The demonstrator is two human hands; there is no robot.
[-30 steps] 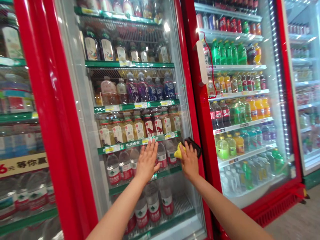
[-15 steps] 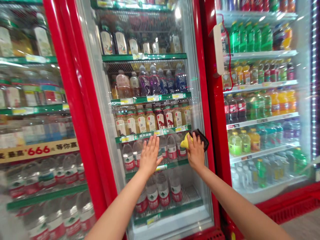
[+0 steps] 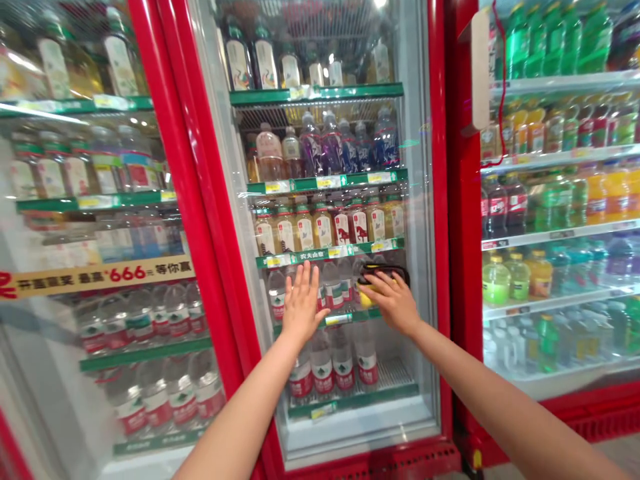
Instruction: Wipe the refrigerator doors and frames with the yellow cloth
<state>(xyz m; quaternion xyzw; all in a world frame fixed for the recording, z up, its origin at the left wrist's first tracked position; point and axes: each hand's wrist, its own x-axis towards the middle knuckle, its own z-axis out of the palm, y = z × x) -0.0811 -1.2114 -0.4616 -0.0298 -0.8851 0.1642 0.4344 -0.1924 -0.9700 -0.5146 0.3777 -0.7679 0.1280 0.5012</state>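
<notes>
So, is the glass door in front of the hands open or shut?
Shut, it appears: the glass door covers the shelves of bottles, and its red frame shows no swing outward.

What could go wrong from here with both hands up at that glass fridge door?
The crumpled yellow-and-black cloth under the right hand might slip down the tall, transparent glass door. The bare left hand, fingers spread, could smudge that glass. The thin, hanging red cord might snag a hand straying right.
</notes>
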